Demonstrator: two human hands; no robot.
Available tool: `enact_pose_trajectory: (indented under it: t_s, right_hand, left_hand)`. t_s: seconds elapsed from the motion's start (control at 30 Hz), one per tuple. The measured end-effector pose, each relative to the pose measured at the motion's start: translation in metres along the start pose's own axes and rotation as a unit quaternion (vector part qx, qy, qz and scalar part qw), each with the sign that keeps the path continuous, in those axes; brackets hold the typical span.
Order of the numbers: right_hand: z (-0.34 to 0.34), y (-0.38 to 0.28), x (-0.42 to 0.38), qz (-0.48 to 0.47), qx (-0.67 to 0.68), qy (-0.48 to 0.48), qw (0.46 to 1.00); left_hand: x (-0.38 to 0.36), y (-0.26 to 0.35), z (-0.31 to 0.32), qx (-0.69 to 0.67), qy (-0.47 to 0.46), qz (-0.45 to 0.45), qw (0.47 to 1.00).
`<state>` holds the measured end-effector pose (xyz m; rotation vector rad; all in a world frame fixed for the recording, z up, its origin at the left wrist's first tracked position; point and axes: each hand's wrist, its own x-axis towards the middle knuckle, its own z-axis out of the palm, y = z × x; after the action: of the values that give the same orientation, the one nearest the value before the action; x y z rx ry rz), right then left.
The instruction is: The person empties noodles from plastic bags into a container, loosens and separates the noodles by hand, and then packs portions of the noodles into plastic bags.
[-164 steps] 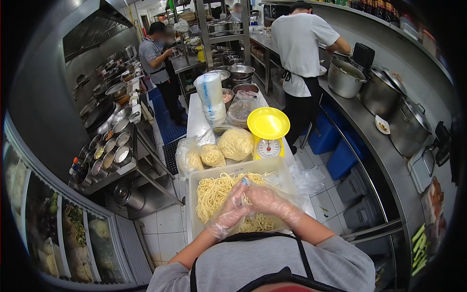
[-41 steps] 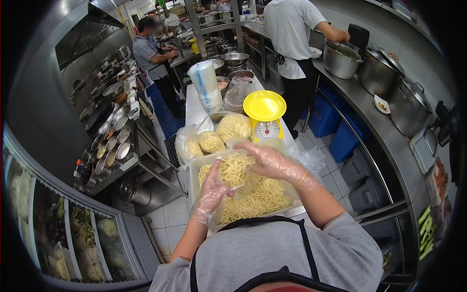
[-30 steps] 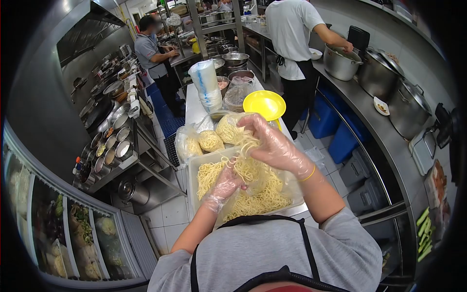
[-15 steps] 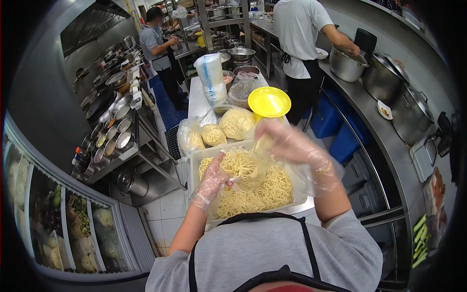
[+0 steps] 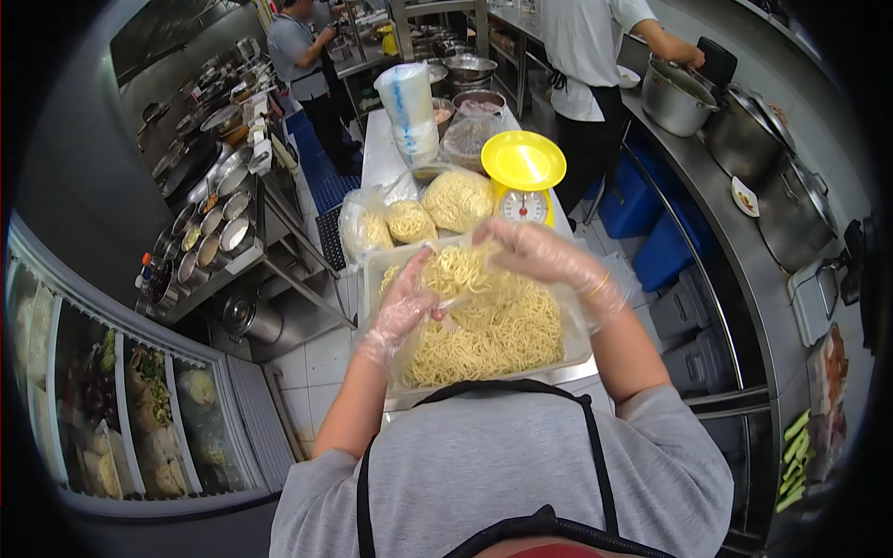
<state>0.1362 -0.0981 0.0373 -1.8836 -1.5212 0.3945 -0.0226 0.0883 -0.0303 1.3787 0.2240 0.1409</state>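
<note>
A clear plastic bag (image 5: 474, 296) with yellow noodles inside is held between my hands, above a translucent tub (image 5: 579, 346). Loose noodles (image 5: 484, 351) fill the tub. My left hand (image 5: 407, 302), in a clear disposable glove, grips the bag's left side with the thumb pointing up. On the other side, my gloved right hand (image 5: 549, 256) has its fingers bent over the bag's upper edge; the fingertips are partly hidden by the plastic. Bagged noodles (image 5: 458, 202) lie just behind the tub, beside a kitchen scale (image 5: 524, 208) with a yellow pan (image 5: 524, 161).
A tall roll of plastic bags (image 5: 406, 112) stands farther back on the table. One co-worker (image 5: 586, 70) stirs a large pot (image 5: 677, 98) at the right counter. Another person (image 5: 299, 56) stands at the back left. A glass-front fridge (image 5: 139, 418) is at my left.
My right hand has come down slightly and slowed, staying at the bag's upper edge. My left hand keeps its hold. The view has tilted down, showing the scale's dial.
</note>
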Motion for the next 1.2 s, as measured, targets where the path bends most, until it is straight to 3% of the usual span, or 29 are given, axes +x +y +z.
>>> enact_pose_trajectory:
  t_s: [0.03, 0.13, 0.27, 0.33, 0.37, 0.43, 0.47, 0.53, 0.6, 0.63, 0.67, 0.7, 0.73, 0.77, 0.8, 0.87, 0.9, 0.97, 1.0, 1.03, 1.1, 1.17, 1.2]
  right_hand:
    - [-0.006, -0.002, 0.006, -0.044, -0.006, 0.022, 0.999]
    - [-0.019, -0.018, 0.021, -0.117, 0.013, 0.084, 0.990]
    - [-0.023, -0.043, 0.035, -0.070, -0.062, 0.031, 0.995]
    - [-0.023, -0.043, 0.038, -0.071, -0.060, -0.070, 0.993]
    - [-0.020, -0.040, 0.036, -0.071, -0.057, -0.072, 0.993]
    - [-0.012, -0.026, 0.027, -0.077, -0.083, 0.019, 0.993]
    - [-0.002, -0.014, 0.023, -0.021, -0.062, -0.031, 0.997]
    - [0.049, 0.040, 0.016, -0.031, -0.052, -0.019, 0.998]
    - [0.065, 0.053, 0.012, -0.038, -0.044, -0.004, 0.998]
    - [0.068, 0.050, 0.014, 0.063, -0.074, -0.036, 0.995]
    - [0.068, 0.048, 0.014, 0.163, -0.103, -0.067, 0.979]
    - [0.062, 0.043, 0.014, 0.165, -0.101, -0.068, 0.979]
    - [0.050, 0.036, 0.016, 0.141, -0.083, -0.047, 0.985]
    - [0.039, 0.030, 0.018, 0.118, -0.064, -0.025, 0.991]
    - [0.033, 0.028, 0.020, 0.032, -0.077, 0.038, 0.996]
    - [0.004, -0.004, 0.024, 0.037, -0.109, -0.007, 0.993]
    - [-0.013, -0.021, 0.026, 0.038, -0.141, -0.054, 0.988]
    - [-0.037, -0.042, 0.026, -0.006, -0.163, -0.044, 0.986]
    - [-0.045, -0.046, 0.029, -0.005, -0.161, -0.020, 0.987]
    - [-0.054, -0.049, 0.032, -0.063, -0.166, 0.028, 0.984]
    - [-0.075, -0.070, 0.033, -0.054, -0.161, 0.063, 0.984]
    - [-0.103, -0.122, 0.022, 0.015, -0.069, 0.042, 0.997]
    - [-0.105, -0.113, 0.028, -0.033, -0.043, 0.082, 0.995]
  left_hand:
    - [0.003, 0.002, -0.002, 0.030, -0.043, -0.001, 0.999]
    - [0.003, 0.012, 0.007, 0.044, -0.054, 0.001, 0.998]
    - [0.015, 0.011, 0.003, 0.091, -0.080, -0.003, 0.993]
    - [0.007, 0.023, 0.011, 0.106, -0.050, -0.025, 0.993]
    - [0.005, 0.026, 0.012, 0.125, -0.020, -0.037, 0.991]
    - [0.007, 0.017, 0.005, 0.114, -0.015, -0.032, 0.993]
    - [0.007, 0.015, 0.003, 0.097, -0.006, -0.023, 0.995]
    - [0.006, 0.010, 0.004, 0.079, 0.000, -0.018, 0.997]
    - [0.007, 0.005, 0.014, 0.073, 0.053, 0.003, 0.996]
    - [0.012, -0.006, 0.016, 0.072, 0.051, 0.002, 0.996]
    - [0.021, -0.025, 0.017, 0.325, 0.116, 0.192, 0.919]
    - [0.025, -0.036, 0.021, 0.543, 0.167, 0.359, 0.740]
    - [0.012, -0.015, 0.039, 0.518, 0.111, 0.235, 0.815]
    - [0.015, -0.020, 0.041, 0.518, 0.108, 0.233, 0.816]
    - [0.021, -0.030, 0.041, 0.560, 0.070, 0.184, 0.804]
    - [0.032, -0.044, 0.040, 0.635, -0.006, 0.087, 0.768]
    - [0.031, -0.046, 0.040, 0.635, -0.009, 0.088, 0.768]
    - [0.027, -0.048, 0.037, 0.636, 0.012, 0.150, 0.757]
    - [0.028, -0.049, 0.033, 0.638, 0.008, 0.151, 0.755]
    - [0.031, -0.051, 0.029, 0.642, 0.003, 0.143, 0.753]
    - [0.034, -0.060, 0.023, 0.645, -0.001, 0.135, 0.752]
    - [0.035, -0.069, 0.018, 0.665, 0.013, 0.149, 0.732]
    - [0.036, -0.068, 0.016, 0.666, 0.013, 0.149, 0.731]
